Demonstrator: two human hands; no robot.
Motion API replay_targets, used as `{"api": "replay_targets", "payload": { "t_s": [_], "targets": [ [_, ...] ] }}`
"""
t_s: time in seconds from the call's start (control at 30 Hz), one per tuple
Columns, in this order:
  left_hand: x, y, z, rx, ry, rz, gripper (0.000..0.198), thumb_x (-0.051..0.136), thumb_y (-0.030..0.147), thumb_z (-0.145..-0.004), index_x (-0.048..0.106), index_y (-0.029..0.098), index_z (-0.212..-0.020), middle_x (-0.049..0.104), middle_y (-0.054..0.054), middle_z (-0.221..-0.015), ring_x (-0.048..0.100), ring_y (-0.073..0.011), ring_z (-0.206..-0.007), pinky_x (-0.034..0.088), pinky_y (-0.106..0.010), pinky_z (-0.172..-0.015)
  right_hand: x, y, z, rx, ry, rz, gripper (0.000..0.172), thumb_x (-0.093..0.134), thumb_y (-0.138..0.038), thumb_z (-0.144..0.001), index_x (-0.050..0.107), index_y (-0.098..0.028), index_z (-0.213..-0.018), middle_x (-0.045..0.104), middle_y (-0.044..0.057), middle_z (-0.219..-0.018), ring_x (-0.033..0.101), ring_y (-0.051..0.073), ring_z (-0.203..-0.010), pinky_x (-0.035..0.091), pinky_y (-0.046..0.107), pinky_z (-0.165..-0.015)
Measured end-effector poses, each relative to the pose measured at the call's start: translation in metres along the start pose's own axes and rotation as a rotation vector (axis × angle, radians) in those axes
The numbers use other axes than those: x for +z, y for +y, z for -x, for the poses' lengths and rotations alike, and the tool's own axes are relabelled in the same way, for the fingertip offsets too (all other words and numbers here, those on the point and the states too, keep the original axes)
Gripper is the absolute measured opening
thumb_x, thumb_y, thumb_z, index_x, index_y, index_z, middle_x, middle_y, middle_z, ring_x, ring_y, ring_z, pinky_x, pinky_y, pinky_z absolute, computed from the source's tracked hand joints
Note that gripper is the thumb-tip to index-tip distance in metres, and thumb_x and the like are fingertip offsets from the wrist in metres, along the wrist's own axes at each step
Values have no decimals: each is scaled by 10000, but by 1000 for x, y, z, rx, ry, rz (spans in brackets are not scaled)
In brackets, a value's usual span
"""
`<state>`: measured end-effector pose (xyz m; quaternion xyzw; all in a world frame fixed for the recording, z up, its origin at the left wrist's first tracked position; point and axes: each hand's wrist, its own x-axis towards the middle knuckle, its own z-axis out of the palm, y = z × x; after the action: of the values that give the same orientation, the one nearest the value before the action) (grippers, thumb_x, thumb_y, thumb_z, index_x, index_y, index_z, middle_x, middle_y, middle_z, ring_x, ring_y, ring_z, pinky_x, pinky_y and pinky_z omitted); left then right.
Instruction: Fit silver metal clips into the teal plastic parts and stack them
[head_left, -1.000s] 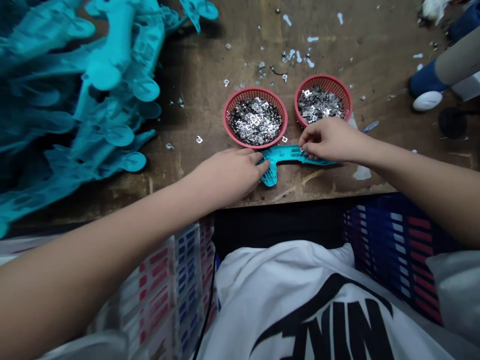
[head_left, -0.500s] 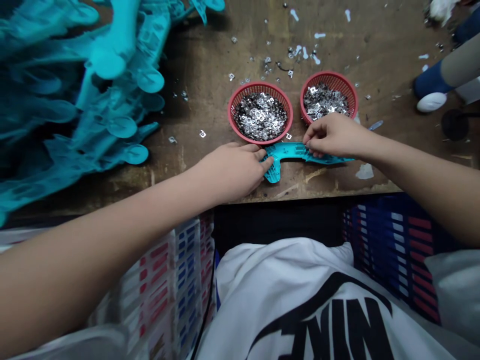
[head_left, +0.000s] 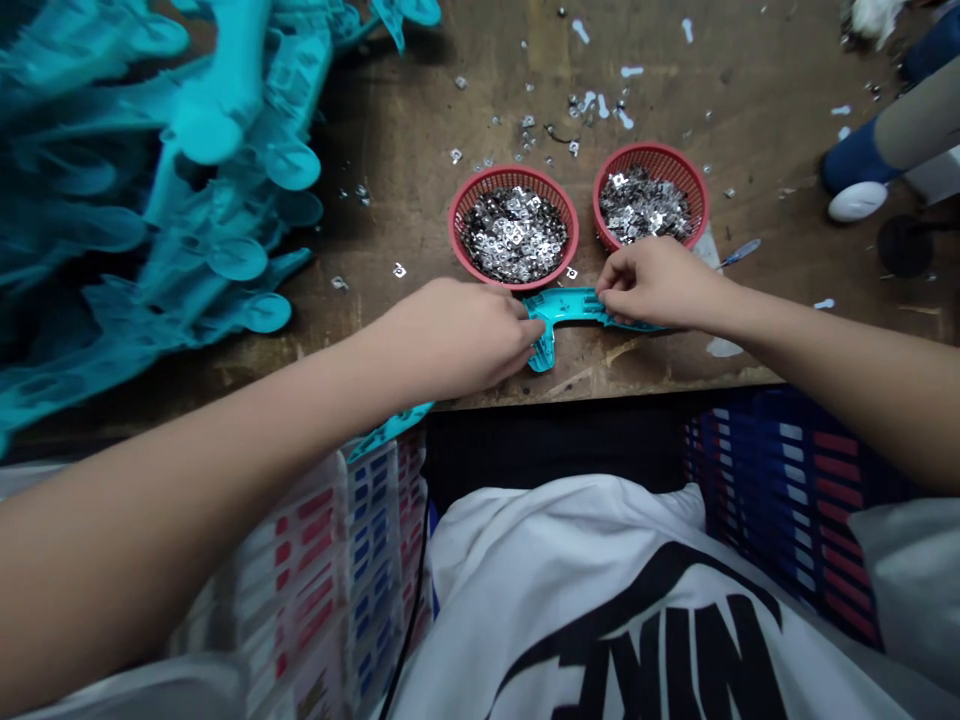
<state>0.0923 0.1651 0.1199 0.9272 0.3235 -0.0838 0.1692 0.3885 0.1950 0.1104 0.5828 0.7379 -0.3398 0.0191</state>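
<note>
A teal molded plastic part (head_left: 568,304) with a short downward branch lies flat near the table's front edge. My left hand (head_left: 469,335) is closed over its left end, fingers bent onto the plastic. Thumb and fingers of my right hand (head_left: 664,283) are pinched together at the part's middle; whatever they hold is too small or hidden to make out. Just behind the part stand two red baskets, a left one (head_left: 454,240) and a right one (head_left: 705,200), both filled with small shiny metal clips. My right hand covers some of the part's right end.
Many similar teal parts (head_left: 240,258) are heaped on the left of the table (head_left: 390,130). Loose clips and pale plastic bits are scattered behind the baskets. Plastic crates (head_left: 375,530) stand below the table edge on both sides. A blue-and-grey cylinder (head_left: 862,155) lies at the right.
The view has shifted slightly. My left hand is more curled over the part's end, and my right hand stays pinched at its middle. A teal piece now shows below my left forearm.
</note>
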Motion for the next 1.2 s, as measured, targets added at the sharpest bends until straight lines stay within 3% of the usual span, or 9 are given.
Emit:
{"api": "replay_targets", "payload": {
  "t_s": [0.17, 0.23, 0.33, 0.47, 0.57, 0.73, 1.0, 1.1, 1.2],
  "targets": [
    [-12, -21, -2, -201, 149, 25, 525, 564, 522, -1268, 874, 409, -1676, 878, -93, -1664, 896, -459, -1456, 718, -608, -1180, 1, -1, -1, 23, 1, 2, 71, 899, -157, -977, 916, -225, -967, 876, 39, -871, 882, 266, -903, 684, 385, -960],
    [-6, -37, -6, -231, 111, 34, 546, 571, 584, -1266, 852, 438, -1710, 822, -49, -1786, 870, -479, -1528, 687, -624, -1254, 0, -2, -2, 47, -59, -44, 95, 915, -157, -1008, 888, -230, -956, 869, 28, -841, 875, 250, -833, 683, 376, -922],
    [8, -58, -13, -250, 44, 48, 545, 544, 641, -1274, 879, 456, -1663, 817, 13, -1805, 844, -448, -1595, 663, -579, -1300, -1, -2, -2, 36, -114, -73, 123, 920, -186, -1049, 868, -239, -950, 855, 1, -787, 869, 229, -770, 692, 359, -887],
    [17, -72, -17, -213, 83, 45, 582, 471, 588, -1283, 923, 376, -1582, 904, -14, -1651, 883, -390, -1524, 703, -518, -1240, 2, -1, 2, -17, -97, -28, 127, 925, -263, -1075, 894, -238, -955, 844, -7, -770, 875, 217, -782, 716, 353, -881],
    [12, -73, -17, -207, 79, 16, 575, 467, 543, -1268, 949, 342, -1508, 948, -36, -1506, 909, -384, -1452, 735, -525, -1192, 4, 2, 5, -8, -173, -83, 143, 959, -339, -1101, 913, -256, -995, 871, 15, -816, 889, 235, -785, 737, 362, -812],
    [-8, -69, -11, -298, 93, -11, 546, 485, 461, -1286, 919, 357, -1600, 921, 7, -1634, 877, -344, -1504, 753, -538, -1208, -1, 15, 1, -74, -215, -123, 110, 1015, -382, -1046, 946, -305, -1083, 912, 28, -894, 893, 272, -795, 730, 387, -725],
    [-6, -75, -6, -206, 343, 287, 553, 602, 414, -1216, 894, 330, -1678, 905, -85, -1691, 940, -348, -1365, 825, -543, -1147, -7, 18, -2, -139, -110, -12, 98, 989, -345, -981, 968, -299, -1065, 908, 13, -908, 850, 255, -816, 683, 374, -808],
    [-6, -66, -5, -189, 398, 319, 548, 588, 444, -1237, 906, 294, -1657, 935, -104, -1625, 935, -353, -1407, 831, -528, -1159, -7, 4, 7, -135, 24, -75, 130, 919, -389, -1079, 979, -284, -1128, 934, 33, -996, 885, 272, -963, 700, 383, -914],
    [-9, -47, -1, -142, 396, 259, 556, 552, 487, -1286, 858, 364, -1734, 930, -76, -1639, 909, -357, -1510, 830, -539, -1172, -7, -14, 17, -177, 128, -238, 260, 920, -425, -1124, 975, -289, -1339, 973, 58, -1205, 913, 299, -1146, 734, 411, -1045]
  ]
}}
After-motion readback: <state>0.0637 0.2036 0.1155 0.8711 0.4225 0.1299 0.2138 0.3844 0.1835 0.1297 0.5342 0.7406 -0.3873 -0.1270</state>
